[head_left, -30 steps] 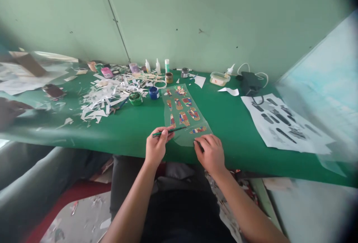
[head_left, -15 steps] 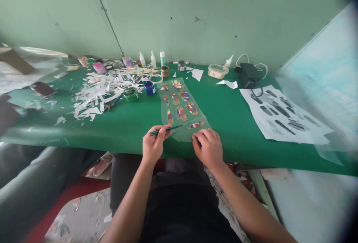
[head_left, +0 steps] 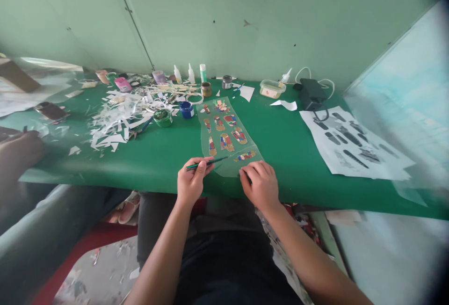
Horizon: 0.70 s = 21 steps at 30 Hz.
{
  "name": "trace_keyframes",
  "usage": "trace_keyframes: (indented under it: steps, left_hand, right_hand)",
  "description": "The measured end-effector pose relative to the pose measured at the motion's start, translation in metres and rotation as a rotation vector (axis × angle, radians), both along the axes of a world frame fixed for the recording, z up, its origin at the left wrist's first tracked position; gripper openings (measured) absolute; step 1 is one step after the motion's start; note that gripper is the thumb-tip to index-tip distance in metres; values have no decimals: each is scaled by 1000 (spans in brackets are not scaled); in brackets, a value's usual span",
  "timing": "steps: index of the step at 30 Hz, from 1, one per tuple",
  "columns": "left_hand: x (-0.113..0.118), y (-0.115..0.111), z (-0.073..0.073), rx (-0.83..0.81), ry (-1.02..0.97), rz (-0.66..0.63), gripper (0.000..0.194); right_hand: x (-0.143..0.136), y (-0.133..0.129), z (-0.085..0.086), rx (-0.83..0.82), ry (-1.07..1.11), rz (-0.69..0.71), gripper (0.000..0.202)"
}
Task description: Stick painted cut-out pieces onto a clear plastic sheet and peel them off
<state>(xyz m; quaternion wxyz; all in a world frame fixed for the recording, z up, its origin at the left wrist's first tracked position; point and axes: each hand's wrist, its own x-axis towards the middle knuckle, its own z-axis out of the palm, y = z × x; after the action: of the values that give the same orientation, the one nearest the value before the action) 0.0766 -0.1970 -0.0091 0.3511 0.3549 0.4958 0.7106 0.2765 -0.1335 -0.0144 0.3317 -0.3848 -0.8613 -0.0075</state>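
Note:
My left hand (head_left: 191, 177) is closed round a thin paintbrush (head_left: 219, 159) with a green handle, its dark tip pointing right over the lower part of a clear plastic sheet (head_left: 223, 168). Rows of small painted shapes in brown, red, blue and cream lie across that sheet; one painted strip (head_left: 245, 156) sits by itself near the bottom right. The brush tip is just left of this strip; whether it touches the sheet I cannot tell. My right hand (head_left: 260, 182) has its fingers curled, with the thumb and fingertips at the sheet's lower right corner.
Open jars of blue paint (head_left: 187, 110) and green paint (head_left: 163, 118) stand left of the sheet, beside a heap of white paper scraps (head_left: 115, 113). Glue bottles (head_left: 191, 74) line the back. Printed paper (head_left: 351, 148) and a black adapter (head_left: 311, 93) lie right. A co-worker's hand (head_left: 24, 148) is at far left.
A co-worker's hand has come into view over the table at the far left. My hands and the brush keep nearly the same pose, with the whole view shifted slightly.

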Motion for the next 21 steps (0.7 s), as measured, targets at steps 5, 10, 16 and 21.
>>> trace_keyframes:
  steps: [5, 10, 16, 21]
  left_hand:
    - [0, -1, -1, 0, 27, 4, 28]
    - [0, 1, 3, 15, 225, 30, 24]
    - [-2, 19, 14, 155, 446, -123, 20]
    - [-1, 36, 16, 205, 349, -155, 30]
  right_hand:
    - [-1, 0, 2, -4, -4, -5, 17]
    - [-4, 0, 4, -16, -53, -35, 18]
    - [-5, 1, 3, 4, -35, -48, 16]
    - [-4, 1, 2, 7, -3, -29, 16]
